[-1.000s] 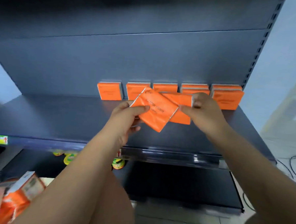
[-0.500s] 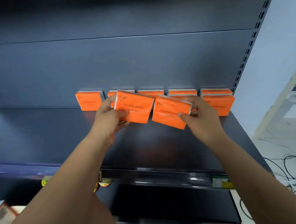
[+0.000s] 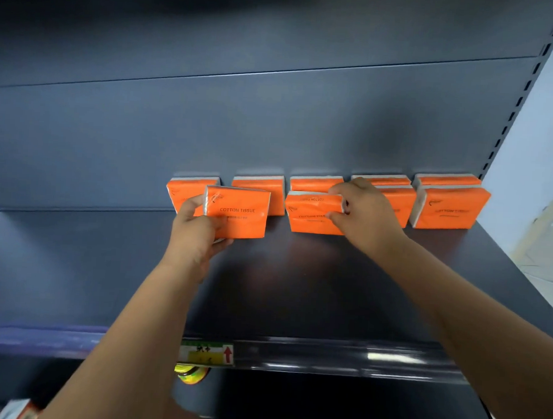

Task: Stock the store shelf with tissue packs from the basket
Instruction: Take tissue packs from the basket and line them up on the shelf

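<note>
Head view: the placement step is proceeding. The left hand (image 3: 194, 234) is gripping one tissue pack (image 3: 241, 214) by its left end, just before the back row (image 3: 316, 183) along the shelf's (image 3: 296, 293) rear edge. The right hand (image 3: 368, 214) is pinching a second pack (image 3: 310, 216). Next move, as judged: standing both squarely against the row, then releasing.

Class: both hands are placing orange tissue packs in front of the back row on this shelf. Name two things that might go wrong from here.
1. The left hand holds the left pack straddling two back-row packs; set down there, it may sit out of line.
2. The right hand pinches the right pack, whose wrapper looks creased; pressing harder might crush it.
</note>
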{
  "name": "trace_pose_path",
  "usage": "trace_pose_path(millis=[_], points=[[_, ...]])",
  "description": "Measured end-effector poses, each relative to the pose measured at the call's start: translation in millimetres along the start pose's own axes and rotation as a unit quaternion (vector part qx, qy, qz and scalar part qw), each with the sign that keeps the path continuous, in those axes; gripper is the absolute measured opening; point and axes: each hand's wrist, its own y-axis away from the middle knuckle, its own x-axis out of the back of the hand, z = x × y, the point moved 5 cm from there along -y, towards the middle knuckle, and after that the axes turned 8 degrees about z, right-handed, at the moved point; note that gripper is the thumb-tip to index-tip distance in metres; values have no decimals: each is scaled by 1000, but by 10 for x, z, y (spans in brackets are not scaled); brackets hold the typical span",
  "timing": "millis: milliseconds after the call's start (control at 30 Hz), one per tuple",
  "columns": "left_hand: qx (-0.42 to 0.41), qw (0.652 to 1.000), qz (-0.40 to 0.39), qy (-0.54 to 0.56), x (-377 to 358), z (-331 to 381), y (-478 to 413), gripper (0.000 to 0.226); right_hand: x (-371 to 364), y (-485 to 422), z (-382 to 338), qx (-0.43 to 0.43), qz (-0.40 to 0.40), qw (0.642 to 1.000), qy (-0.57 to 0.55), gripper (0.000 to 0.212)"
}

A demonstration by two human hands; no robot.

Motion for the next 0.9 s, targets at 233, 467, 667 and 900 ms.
trace_pose_path(millis=[233, 467, 667, 900], points=[[-11, 1000, -17, 0, 140, -62, -175, 47, -153, -233, 41, 24, -25, 989, 144, 37], [-20, 999, -46, -8, 134, -157, -302, 48, -138, -259, 40, 54, -10, 975, 217, 41], [-19, 996, -81, -42, 113, -220, -386, 49, -251, -334, -408, 184, 14, 960, 211, 39], [-40, 993, -92, -65, 31, -250, -415, 45, -453, -326, -583, 149, -43, 967, 204, 42]])
